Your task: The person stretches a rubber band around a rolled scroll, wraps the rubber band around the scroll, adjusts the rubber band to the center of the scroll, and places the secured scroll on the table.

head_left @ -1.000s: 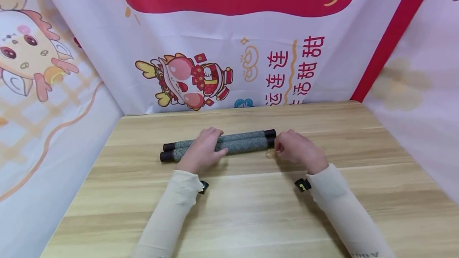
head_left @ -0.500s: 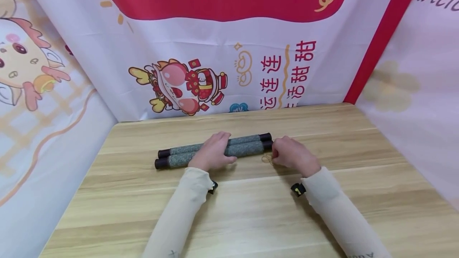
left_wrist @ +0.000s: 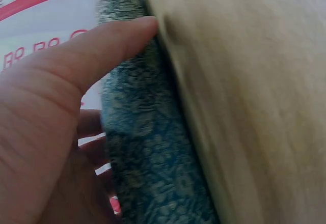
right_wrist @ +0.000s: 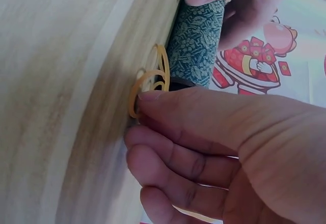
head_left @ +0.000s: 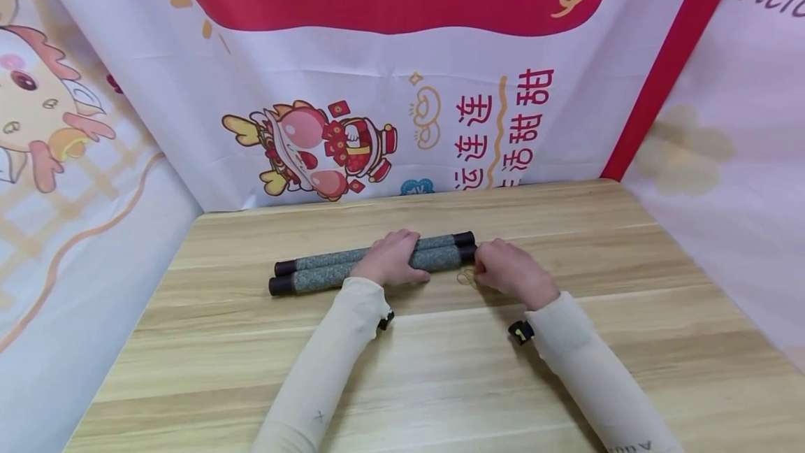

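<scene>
Two rolled scrolls lie side by side on the table, the near scroll [head_left: 321,277] touching the far scroll [head_left: 327,258]. Both have patterned blue-green covers and dark end knobs. My left hand [head_left: 391,259] grips across them right of their middle. Its thumb [left_wrist: 112,43] lies on the near side, and the other fingers go over to the far side. At the right-hand knobs, my right hand [head_left: 511,271] pinches a yellow rubber band [right_wrist: 164,63] between thumb and forefinger. The band hangs in loose loops beside the near scroll's end, apart from the wrap.
The wooden table [head_left: 440,369] carries the scrolls near its back. Behind it hangs a printed white and red cloth [head_left: 390,75]. More printed cloth stands along the left side [head_left: 75,229] and the right side [head_left: 723,124].
My left hand has slid to the right along the scrolls. My right hand keeps its pinch on the rubber band beside the right-hand knobs. The head view has shifted slightly.
</scene>
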### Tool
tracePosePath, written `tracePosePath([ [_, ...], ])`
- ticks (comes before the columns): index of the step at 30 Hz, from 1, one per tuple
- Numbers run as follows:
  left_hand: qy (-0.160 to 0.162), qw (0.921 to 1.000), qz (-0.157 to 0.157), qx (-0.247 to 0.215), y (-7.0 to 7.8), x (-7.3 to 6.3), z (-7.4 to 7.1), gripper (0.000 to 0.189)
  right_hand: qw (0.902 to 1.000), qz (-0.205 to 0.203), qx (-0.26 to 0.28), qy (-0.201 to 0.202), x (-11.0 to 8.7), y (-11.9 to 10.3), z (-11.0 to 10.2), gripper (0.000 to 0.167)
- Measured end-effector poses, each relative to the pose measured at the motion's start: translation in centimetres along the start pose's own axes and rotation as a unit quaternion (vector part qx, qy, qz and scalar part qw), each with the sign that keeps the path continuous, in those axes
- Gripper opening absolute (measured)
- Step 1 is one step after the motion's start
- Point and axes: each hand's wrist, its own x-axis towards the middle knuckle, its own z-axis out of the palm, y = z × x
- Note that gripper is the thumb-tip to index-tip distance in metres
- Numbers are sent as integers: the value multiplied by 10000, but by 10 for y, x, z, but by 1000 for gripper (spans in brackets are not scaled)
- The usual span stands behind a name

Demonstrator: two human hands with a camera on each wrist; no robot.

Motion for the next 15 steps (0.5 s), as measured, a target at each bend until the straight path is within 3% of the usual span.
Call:
tracePosePath([
  [3, 0, 9999, 39, 112, -2, 6, 4, 87, 10000, -41, 44, 4, -1, 0, -2, 40],
  [9, 88, 9996, 144, 208, -4, 14, 9, 91, 9998, 88, 186, -51, -5, -1, -13, 14],
  [15, 79, 9994, 211, 260, -5, 20, 12, 93, 9986, 268, 425, -138, -12, -5, -25, 8],
])
